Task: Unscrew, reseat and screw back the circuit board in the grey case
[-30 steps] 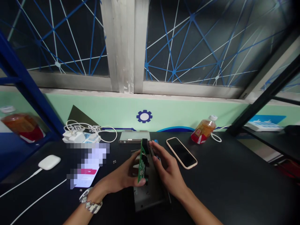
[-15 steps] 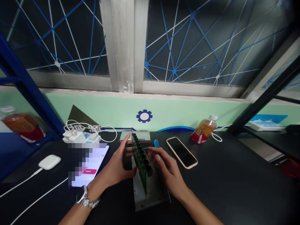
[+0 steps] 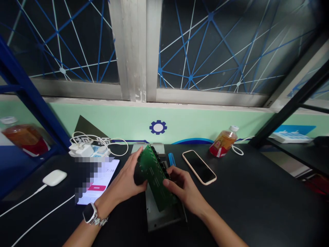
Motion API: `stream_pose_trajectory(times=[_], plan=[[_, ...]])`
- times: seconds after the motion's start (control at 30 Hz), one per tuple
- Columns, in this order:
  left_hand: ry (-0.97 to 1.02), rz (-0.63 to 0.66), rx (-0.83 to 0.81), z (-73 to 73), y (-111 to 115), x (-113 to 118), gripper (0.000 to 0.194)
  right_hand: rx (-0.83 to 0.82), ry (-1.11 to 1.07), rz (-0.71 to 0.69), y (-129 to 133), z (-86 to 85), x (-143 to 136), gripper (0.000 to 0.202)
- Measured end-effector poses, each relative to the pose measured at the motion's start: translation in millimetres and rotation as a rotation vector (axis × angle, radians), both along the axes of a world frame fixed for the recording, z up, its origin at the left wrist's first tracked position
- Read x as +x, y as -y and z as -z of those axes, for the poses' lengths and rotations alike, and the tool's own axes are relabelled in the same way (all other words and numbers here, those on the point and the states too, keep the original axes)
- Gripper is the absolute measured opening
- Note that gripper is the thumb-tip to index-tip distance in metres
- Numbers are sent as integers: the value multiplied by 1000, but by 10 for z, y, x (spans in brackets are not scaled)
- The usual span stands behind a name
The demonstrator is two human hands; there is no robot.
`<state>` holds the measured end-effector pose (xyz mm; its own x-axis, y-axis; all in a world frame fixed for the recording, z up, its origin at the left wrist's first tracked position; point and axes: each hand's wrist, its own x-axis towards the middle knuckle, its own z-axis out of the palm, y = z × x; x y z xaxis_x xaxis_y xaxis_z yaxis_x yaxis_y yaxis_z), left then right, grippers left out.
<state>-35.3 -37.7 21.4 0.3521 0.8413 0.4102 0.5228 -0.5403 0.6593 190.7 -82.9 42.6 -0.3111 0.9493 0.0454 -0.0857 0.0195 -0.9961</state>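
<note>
A green circuit board with a row of black connectors along its right edge is held tilted, its flat green face turned up toward me. My left hand grips the board's left side, thumb near the lower edge and fingers partly hidden behind it. At the right edge my right hand pinches the board, thumb on the green face and fingers by the connectors. Beneath the board lies a grey metal enclosure tray on the black table. A second light grey metal piece sits behind the board.
Right of the board are a blue-handled tool, a phone and a drink bottle. On the left lie a lit phone, a white earbud case with a cable, and a power strip.
The circuit board has been turned from nearly edge-on to show its green face. My right hand's thumb has come onto that face, and its fingers have closed at the right edge.
</note>
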Motion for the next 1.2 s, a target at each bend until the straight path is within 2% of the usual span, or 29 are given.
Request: stream_pose_trajectory(times=[0.1,0.23,0.3,0.4,0.47,0.63,0.7,0.9,1.0,1.2], plan=[[3,-53,37,-23,-23,-38,104,8,30,26,-45,26,26,34],[157,-164,-10,8,-102,-112,99,31,62,48,-83,19,50,32],[227,-152,-116,34,-143,-135,81,27,68,43,-94,13,59,31],[257,-49,-333,35,-171,-138,34,23,100,23,-117,15,82,31],[282,20,-440,6,-164,-128,23,35,155,18,-134,20,105,32],[404,118,-560,-90,-130,-133,21,151,379,100,-166,13,169,36],[421,139,-572,-124,-120,-145,20,146,395,82,-174,8,186,39],[460,134,-581,-220,-82,-151,19,42,280,17,-196,38,200,34],[484,141,-585,-231,-73,-152,19,-30,204,-19,-203,60,190,41],[501,151,-627,-227,-66,-167,20,-52,115,12,-222,79,171,38]])
